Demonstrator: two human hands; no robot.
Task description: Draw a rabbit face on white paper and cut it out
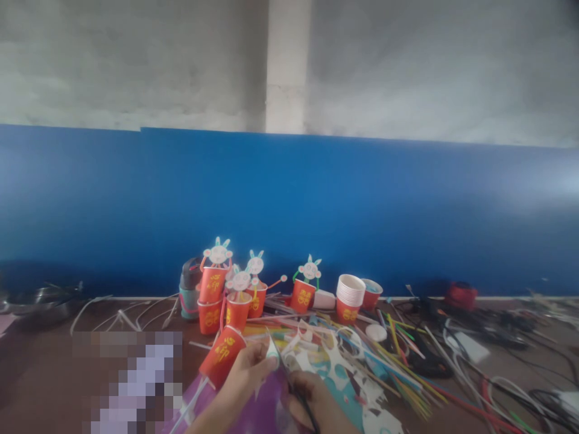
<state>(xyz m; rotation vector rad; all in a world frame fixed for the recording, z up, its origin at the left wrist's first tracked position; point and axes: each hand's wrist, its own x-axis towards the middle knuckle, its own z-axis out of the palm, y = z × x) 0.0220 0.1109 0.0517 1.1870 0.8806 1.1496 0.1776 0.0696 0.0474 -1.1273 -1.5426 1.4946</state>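
My left hand [251,371] pinches a small white paper piece [272,348] with a bit of green on it. In my right hand [312,395] is a pair of scissors [304,405], its dark blades reaching up beside the paper. Whether the blades touch the paper I cannot tell. A tilted red paper cup [222,357] with yellow characters lies just left of my left hand. Below both hands spreads a purple sheet [266,401]. White cut paper scraps [337,361] lie right of the hands.
Red cups with paper rabbit figures [241,279] stand behind my hands, near a cup stack [350,298]. A bottle [190,289] is at the left. Colourful straws [407,386] and cables [502,392] clutter the right. A blue panel [289,205] closes off the back.
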